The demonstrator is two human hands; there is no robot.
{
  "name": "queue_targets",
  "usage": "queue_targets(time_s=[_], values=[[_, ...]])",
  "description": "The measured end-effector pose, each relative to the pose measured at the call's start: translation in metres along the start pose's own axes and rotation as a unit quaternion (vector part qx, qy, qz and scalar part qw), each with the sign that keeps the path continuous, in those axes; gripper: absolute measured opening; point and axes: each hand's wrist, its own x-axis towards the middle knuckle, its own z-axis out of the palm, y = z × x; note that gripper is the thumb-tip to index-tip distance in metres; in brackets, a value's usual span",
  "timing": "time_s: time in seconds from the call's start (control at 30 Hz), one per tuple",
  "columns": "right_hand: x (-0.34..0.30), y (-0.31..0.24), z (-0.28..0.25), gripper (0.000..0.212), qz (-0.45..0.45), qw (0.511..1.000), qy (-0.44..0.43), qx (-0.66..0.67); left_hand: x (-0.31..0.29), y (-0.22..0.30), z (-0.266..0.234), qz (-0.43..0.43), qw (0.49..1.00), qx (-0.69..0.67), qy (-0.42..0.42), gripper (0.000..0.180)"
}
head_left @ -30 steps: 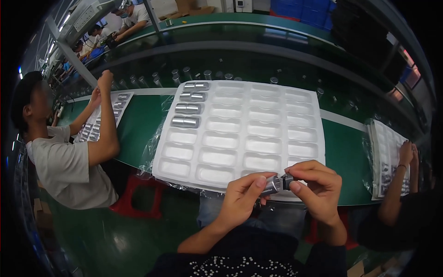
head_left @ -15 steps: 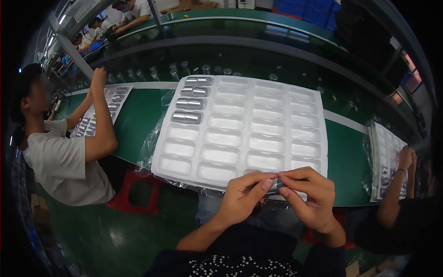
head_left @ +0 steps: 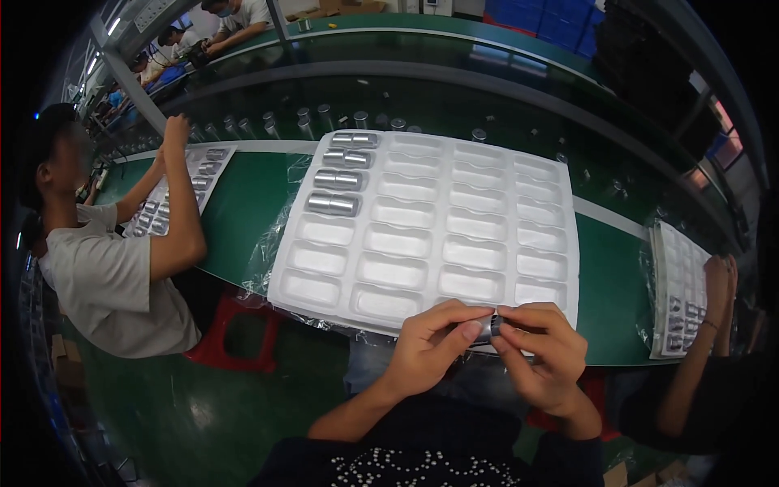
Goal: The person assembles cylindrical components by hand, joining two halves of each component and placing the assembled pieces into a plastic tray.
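Small silver metal cylinder (head_left: 487,328) lies level, pinched between both hands' fingers (head_left: 466,329).

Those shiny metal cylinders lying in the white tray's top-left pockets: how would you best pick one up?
Judging by its pose, from above, pinching the middle across its round sides. Each silver cylinder lies flat on its side in a shallow pocket of the white tray, so its ends sit close to the pocket walls while its upper curve is exposed. The neighbouring pockets to its right are empty, leaving finger room.

My two hands, the left hand (head_left: 430,349) and the right hand (head_left: 544,357), are bare, with no gloves, rings or watch. My forearms are uncovered too. I wear a dark, near-black top (head_left: 422,463) dotted with small pale beads across the chest.
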Motion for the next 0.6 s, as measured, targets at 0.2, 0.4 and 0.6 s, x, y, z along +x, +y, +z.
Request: queue_targets(time_s=[0.2,0.4,0.6], values=[[-0.003,-0.001,-0.003,0.027,-0.008,1.0,-0.009,0.026,-0.005,0.0,0.002,-0.039,0.998,-0.049,-0.018,0.03],[-0.014,0.008,0.012,0.03,-0.124,0.99,0.02,-0.055,-0.002,0.001,0.019,-0.03,0.99,-0.12,-0.061,0.057],[-0.024,0.013,0.008,0.039,-0.155,0.984,0.041,-0.08,0.001,0.008,0.015,-0.069,0.987,-0.107,-0.098,0.067]])
